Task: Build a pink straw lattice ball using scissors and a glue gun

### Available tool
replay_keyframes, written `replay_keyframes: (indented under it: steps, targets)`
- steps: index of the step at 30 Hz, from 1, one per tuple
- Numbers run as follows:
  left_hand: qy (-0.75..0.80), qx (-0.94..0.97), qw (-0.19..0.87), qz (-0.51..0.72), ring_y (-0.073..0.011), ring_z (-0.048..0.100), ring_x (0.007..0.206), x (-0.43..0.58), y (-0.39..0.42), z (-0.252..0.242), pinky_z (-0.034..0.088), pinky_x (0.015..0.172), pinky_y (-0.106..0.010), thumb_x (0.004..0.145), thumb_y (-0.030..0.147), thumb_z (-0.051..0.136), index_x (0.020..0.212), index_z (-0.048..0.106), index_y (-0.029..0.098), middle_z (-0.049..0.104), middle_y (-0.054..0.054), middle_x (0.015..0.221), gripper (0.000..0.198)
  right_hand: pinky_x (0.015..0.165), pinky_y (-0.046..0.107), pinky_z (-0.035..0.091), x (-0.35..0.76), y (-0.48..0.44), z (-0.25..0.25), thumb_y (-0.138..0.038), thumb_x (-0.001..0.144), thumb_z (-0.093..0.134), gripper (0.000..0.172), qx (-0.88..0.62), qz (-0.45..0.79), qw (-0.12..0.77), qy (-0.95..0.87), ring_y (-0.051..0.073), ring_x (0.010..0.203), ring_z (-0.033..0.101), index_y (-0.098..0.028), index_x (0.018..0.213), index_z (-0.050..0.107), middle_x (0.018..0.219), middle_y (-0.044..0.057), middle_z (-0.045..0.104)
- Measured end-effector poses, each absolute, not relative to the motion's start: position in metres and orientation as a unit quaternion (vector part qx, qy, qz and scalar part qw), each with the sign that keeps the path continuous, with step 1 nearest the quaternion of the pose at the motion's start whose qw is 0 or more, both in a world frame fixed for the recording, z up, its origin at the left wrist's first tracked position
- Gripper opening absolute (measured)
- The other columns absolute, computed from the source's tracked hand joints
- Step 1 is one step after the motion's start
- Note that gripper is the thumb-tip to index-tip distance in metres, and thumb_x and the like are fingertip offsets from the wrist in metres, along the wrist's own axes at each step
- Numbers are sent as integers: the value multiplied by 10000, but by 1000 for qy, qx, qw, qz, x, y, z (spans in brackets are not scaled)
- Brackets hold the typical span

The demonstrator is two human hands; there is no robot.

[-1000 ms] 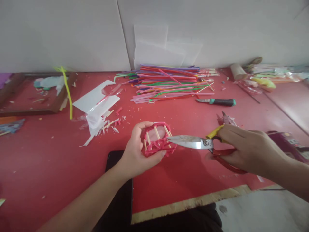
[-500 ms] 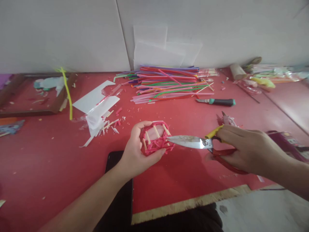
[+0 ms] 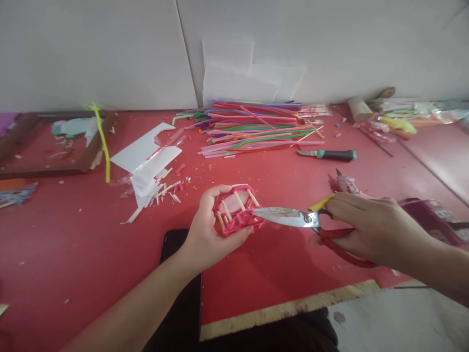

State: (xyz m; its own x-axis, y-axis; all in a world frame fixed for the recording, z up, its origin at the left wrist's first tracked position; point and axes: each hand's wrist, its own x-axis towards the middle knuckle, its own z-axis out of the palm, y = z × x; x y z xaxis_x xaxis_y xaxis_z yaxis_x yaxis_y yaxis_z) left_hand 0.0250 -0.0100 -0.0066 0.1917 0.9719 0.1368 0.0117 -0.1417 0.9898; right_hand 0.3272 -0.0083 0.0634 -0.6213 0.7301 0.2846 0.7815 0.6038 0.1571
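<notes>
My left hand is closed around a small pink basket-like craft piece, with pale wooden sticks standing between its pink rims. It is held above the red table, tilted so its inside faces me. In my right hand is a pair of scissors with red and yellow handles. The blades lie together, pointing left, and their tips touch or nearly touch the craft piece's near pink rim. My right fingers partly hide the handles.
Behind lies a pile of coloured pipe cleaners. A utility knife rests to its right. White paper and scraps are on the left, near a brown tray. A black phone-like slab lies under my left forearm.
The scissors have shifted very slightly left with my right hand. The craft piece has turned a little in my left hand; otherwise little differs.
</notes>
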Motion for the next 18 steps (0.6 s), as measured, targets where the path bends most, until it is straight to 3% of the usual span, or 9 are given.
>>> replay_keyframes:
  steps: [11, 18]
  targets:
    - [438, 592, 496, 460, -286, 639, 1159, 23, -8, -8, 568, 944, -412, 728, 263, 834, 1283, 437, 273, 556, -109, 1290, 682, 435, 282, 356, 322, -6, 65, -570, 1008, 352, 543, -345, -193, 111, -912, 110, 407, 544, -201, 648, 522, 532, -32, 557]
    - [449, 583, 490, 467, -282, 615, 1191, 24, -8, -6, 566, 945, -387, 696, 260, 852, 1281, 418, 261, 538, -107, 1300, 728, 447, 284, 346, 331, -7, 59, -679, 958, 379, 559, -402, -171, 103, -894, 136, 442, 568, -215, 665, 490, 536, -26, 555]
